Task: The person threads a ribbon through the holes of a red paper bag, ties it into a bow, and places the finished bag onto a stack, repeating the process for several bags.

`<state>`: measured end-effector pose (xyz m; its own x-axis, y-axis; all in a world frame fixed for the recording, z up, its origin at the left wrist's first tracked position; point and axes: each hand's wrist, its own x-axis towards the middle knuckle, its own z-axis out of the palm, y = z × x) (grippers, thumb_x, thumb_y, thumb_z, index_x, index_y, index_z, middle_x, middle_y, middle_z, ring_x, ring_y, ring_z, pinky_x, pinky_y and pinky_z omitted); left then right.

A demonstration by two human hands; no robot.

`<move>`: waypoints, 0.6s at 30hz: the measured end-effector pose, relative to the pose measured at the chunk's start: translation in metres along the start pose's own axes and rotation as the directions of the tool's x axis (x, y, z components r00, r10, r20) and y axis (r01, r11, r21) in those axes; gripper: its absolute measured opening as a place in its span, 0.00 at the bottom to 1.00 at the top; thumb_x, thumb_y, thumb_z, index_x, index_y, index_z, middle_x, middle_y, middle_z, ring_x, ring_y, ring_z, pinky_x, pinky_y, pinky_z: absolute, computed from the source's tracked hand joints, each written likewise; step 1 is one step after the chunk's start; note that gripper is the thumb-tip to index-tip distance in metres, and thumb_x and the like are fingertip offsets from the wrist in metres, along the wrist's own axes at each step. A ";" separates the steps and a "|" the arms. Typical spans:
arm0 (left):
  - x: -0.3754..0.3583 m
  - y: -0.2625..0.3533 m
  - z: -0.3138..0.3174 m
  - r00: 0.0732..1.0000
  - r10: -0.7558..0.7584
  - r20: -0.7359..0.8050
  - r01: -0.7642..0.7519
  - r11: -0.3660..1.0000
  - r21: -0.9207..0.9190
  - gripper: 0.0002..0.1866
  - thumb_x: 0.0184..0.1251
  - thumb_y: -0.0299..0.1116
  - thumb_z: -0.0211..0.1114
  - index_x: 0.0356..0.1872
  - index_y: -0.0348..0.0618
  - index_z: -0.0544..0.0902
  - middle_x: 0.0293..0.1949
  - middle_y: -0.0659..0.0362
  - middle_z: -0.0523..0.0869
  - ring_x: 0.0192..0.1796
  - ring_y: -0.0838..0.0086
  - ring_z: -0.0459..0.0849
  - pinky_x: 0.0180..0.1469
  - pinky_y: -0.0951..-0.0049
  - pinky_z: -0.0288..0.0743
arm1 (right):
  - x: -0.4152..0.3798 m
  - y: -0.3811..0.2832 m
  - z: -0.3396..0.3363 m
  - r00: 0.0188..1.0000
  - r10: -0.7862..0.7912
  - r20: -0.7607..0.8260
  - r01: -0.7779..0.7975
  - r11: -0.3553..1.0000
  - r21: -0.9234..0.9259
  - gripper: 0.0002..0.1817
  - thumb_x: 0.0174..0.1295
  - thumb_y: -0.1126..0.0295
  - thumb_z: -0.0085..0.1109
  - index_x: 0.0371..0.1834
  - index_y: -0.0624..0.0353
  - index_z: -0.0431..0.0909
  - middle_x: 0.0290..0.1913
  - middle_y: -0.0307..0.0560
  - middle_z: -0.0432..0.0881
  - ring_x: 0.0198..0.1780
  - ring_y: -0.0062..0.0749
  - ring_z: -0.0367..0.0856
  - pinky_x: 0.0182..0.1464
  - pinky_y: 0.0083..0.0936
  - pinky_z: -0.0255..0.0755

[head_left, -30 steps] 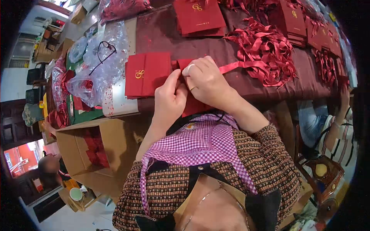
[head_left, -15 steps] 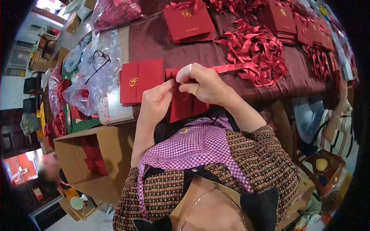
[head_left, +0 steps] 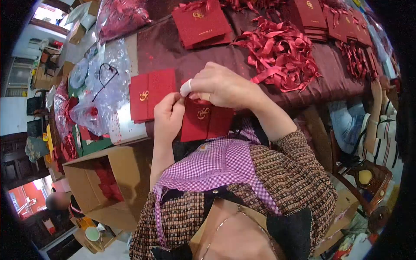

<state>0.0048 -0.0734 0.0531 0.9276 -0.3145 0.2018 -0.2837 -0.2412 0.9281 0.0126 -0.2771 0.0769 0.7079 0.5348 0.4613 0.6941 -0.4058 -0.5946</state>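
Note:
A red paper gift bag with a gold emblem lies upright against the table's front edge, before my apron. My left hand is closed, thumb and finger pinching at the bag's upper left corner. My right hand curls over the bag's top edge, its fingertips meeting those of the left. White wrapping covers one of its fingers. Under these fingers shows a short loop of red ribbon; the exact grip is partly hidden. Just left of my hands is a stack of red bags with the same emblem.
A heap of red ribbons lies right of my hands. More red bags are at the back. Clear plastic with glasses lies left. An open cardboard box stands below. Another person's arm is far right.
My hands have drawn closer together, the right moving left and slightly down. The bag below shows more of its front and emblem. The ribbon strip stretched right of my hand shows less.

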 end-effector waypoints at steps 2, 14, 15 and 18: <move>0.000 -0.007 -0.007 0.987 -0.163 0.008 0.163 0.983 -0.084 0.05 0.65 0.23 0.56 0.36 0.33 0.79 0.24 0.66 0.75 0.25 0.86 0.69 0.26 0.83 0.64 | 0.001 0.000 -0.001 0.997 0.068 0.022 -0.070 0.995 0.077 0.05 0.56 0.72 0.61 0.36 0.52 0.79 0.28 0.41 0.80 0.35 0.35 0.78 0.46 0.29 0.65; 0.015 -0.024 -0.050 0.922 -0.113 -0.371 0.105 0.994 -0.042 0.06 0.68 0.27 0.57 0.41 0.36 0.79 0.33 0.61 0.82 0.32 0.82 0.77 0.35 0.83 0.70 | 0.002 0.017 -0.011 0.979 0.184 -0.089 -0.171 0.976 0.137 0.02 0.57 0.75 0.59 0.33 0.60 0.78 0.20 0.52 0.79 0.24 0.43 0.79 0.28 0.32 0.70; 0.012 -0.022 -0.052 0.910 -0.133 -0.392 0.132 0.991 -0.030 0.06 0.69 0.27 0.57 0.40 0.36 0.79 0.33 0.61 0.82 0.32 0.82 0.77 0.35 0.82 0.70 | 0.003 0.019 -0.011 0.978 0.193 -0.083 -0.184 0.976 0.113 0.02 0.57 0.75 0.59 0.33 0.59 0.78 0.21 0.52 0.79 0.25 0.44 0.79 0.29 0.33 0.70; 0.003 -0.011 -0.048 0.907 -0.263 -0.328 0.128 0.915 -0.382 0.05 0.69 0.28 0.58 0.36 0.38 0.80 0.30 0.61 0.82 0.30 0.80 0.77 0.34 0.80 0.71 | 0.004 0.024 -0.009 0.975 0.209 -0.075 -0.208 0.978 0.012 0.03 0.58 0.74 0.59 0.34 0.59 0.77 0.22 0.53 0.80 0.26 0.47 0.79 0.30 0.34 0.70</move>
<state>0.0221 -0.0272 0.0584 0.9960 0.0796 0.0413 -0.0484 0.0893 0.9948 0.0333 -0.2913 0.0707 0.8449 0.3809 0.3756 0.5299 -0.4994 -0.6854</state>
